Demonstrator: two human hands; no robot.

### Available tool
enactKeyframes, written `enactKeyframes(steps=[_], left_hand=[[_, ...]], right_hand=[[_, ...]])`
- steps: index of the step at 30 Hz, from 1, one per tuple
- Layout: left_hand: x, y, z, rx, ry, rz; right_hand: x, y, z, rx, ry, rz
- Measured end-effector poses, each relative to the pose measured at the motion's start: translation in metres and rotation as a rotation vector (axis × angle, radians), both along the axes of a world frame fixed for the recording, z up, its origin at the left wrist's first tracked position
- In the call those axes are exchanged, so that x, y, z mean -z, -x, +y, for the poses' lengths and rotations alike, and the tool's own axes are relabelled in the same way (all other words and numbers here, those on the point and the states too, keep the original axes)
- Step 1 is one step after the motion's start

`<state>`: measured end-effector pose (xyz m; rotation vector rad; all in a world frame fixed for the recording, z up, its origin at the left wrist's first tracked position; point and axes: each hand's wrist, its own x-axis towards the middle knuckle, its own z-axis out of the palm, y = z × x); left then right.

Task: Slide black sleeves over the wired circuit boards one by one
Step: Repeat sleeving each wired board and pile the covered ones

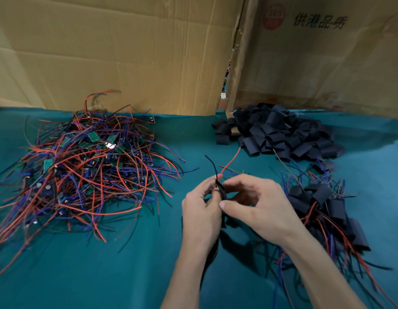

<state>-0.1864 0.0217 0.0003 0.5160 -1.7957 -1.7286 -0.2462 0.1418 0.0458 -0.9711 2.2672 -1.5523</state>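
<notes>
Above the middle of the teal table cloth (pixel 126 275), my left hand (pixel 200 210) and my right hand (pixel 258 206) meet around one wired circuit board. A black sleeve (pixel 222 190) sits between their fingertips, pinched from both sides. The board itself is hidden by my fingers. Its red wire (pixel 232 160) and black wire (pixel 212 165) stick up and away from the hands. A heap of bare wired boards (pixel 86 172) lies at the left. Loose black sleeves (pixel 276 132) are piled at the back right.
Boards with black sleeves on them (pixel 322 208) lie in a heap just right of my right hand, wires trailing toward the front edge. Tall cardboard sheets (pixel 126 52) wall off the back of the table.
</notes>
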Motion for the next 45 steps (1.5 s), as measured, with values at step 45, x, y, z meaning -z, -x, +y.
enactKeyframes(steps=[45], left_hand=[[0.009,0.000,0.015,-0.162,0.378,0.006]], right_hand=[[-0.012,-0.003,0.001,0.550,0.551,0.270]])
